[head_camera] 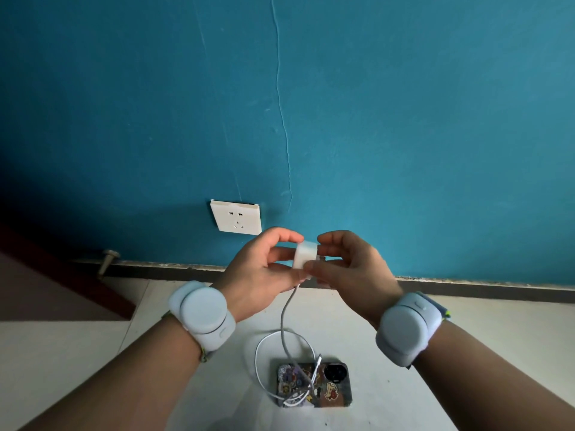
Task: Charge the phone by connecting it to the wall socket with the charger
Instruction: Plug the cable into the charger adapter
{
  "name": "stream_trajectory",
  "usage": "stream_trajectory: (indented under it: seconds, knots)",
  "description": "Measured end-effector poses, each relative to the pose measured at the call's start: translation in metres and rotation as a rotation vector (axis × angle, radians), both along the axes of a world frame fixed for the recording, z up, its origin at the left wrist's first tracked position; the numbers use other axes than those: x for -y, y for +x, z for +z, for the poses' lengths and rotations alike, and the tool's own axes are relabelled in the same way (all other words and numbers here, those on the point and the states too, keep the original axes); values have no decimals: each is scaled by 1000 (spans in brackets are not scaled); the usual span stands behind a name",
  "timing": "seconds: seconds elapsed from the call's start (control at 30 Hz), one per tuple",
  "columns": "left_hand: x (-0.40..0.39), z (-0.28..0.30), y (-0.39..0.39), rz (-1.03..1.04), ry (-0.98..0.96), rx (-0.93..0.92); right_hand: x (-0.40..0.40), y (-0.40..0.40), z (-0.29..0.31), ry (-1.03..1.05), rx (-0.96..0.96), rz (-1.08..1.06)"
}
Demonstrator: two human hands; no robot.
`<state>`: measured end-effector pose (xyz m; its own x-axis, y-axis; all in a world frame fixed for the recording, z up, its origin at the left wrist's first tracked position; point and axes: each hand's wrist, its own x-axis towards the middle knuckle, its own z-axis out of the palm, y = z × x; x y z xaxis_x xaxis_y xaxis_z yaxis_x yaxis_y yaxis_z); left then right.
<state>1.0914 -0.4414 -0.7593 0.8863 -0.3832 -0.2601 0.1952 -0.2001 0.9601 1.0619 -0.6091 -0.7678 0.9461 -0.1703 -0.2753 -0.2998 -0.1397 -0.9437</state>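
A small white charger block (303, 255) is pinched between the fingertips of both hands, its white cable (287, 309) hanging down to coil over a sticker-covered phone (314, 384) lying camera-side up below them, with the white wall socket (235, 217) just up-left of the fingers.

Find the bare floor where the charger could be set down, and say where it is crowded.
Free: the pale floor left of the phone, toward the brown door edge, and the floor right of the phone below the skirting. Crowded: the middle, where the cable loops over the phone under both hands.
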Motion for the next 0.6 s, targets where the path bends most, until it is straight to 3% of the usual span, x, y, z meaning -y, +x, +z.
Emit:
stream_trajectory:
  seconds: [0.23,0.6]
  knots:
    - [-1,-3,3,59,134,40,0,1,0,69,31,60]
    - [-7,-3,7,188,292,23,10,4,-14,-74,-114,66]
